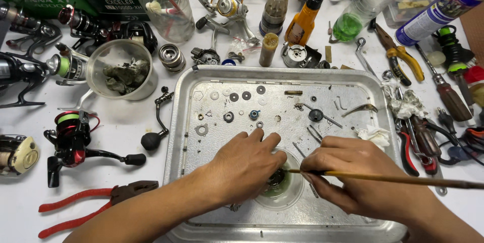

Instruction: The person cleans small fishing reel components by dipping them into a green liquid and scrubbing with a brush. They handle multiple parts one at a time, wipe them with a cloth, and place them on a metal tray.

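Dark metal reel part sits in a shallow clear dish at the near middle of a silver tray. Left hand rests over the dish, its grip closed on the part. Right hand, just right of it, pinches a thin brush whose tip touches the part. Small washers and a gear lie farther back on the tray. Red pliers lie left on the white counter, near a red-and-black fishing reel.
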